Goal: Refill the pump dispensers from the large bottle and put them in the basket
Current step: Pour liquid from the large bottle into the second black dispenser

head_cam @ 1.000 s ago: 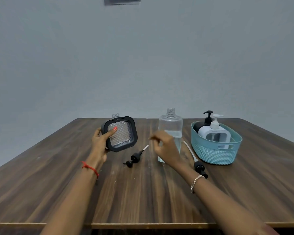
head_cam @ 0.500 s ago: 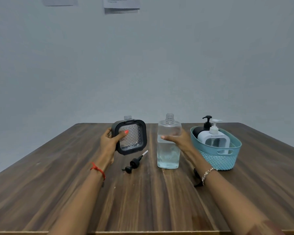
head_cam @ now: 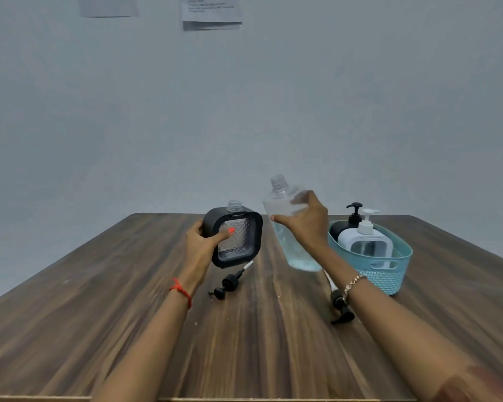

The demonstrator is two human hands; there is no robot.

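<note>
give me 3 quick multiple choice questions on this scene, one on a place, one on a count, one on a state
1. Where is the loose black pump head nearest the left hand?
A on the floor
B screwed onto a bottle
C lying on the table

2. How many pump dispensers stand in the blue basket?
A two
B none
C four

3. How is the large bottle?
A upright on the table
B held off the table and tilted in the right hand
C lying in the basket

Answers:
1 C: it lies on the wood just below the black-framed dispenser that the left hand holds.
2 A: one black and one white pump top show above the rim.
3 B: its base is clear of the table and its neck leans left.
</note>
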